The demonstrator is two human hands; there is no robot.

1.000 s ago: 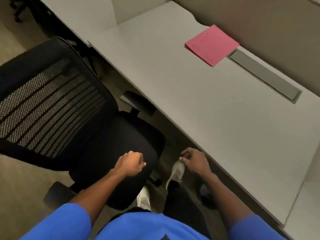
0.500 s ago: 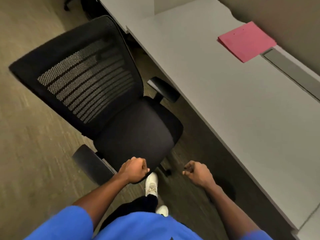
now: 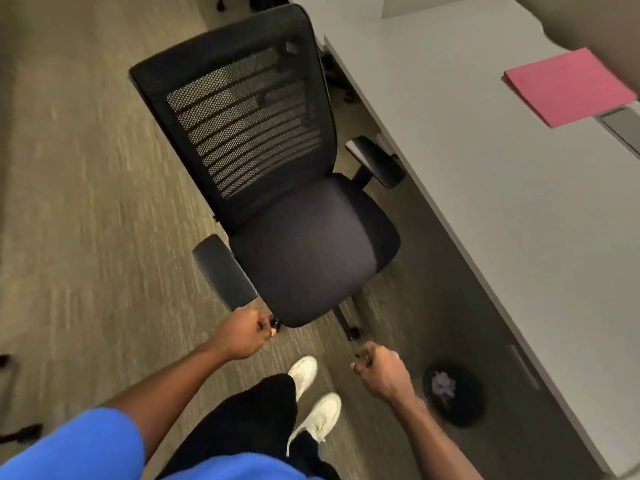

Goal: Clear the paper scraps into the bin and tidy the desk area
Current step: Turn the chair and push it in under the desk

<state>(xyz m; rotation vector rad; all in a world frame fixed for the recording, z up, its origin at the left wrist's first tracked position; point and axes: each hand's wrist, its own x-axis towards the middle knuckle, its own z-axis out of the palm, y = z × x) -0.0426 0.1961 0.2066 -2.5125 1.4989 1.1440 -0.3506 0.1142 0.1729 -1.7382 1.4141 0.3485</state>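
Observation:
A round black bin (image 3: 453,393) stands on the floor under the desk edge at the lower right, with pale crumpled paper scraps (image 3: 443,384) inside it. The grey desk (image 3: 502,188) runs along the right side. My left hand (image 3: 244,332) is curled into a fist just below the near armrest of the black office chair (image 3: 304,244), not touching it as far as I can see. My right hand (image 3: 379,370) is also a loose fist in the air, left of the bin. Neither hand holds anything.
A pink folder (image 3: 568,86) lies on the desk at the far right, next to a grey cable-tray lid (image 3: 623,128). The chair stands on carpet beside the desk, turned sideways to it. My legs and white shoes (image 3: 313,400) are below the hands.
The view has swung left and back from the desk. The chair now appears further away and whole, and the bin has come into sight. Both hands stay closed and empty.

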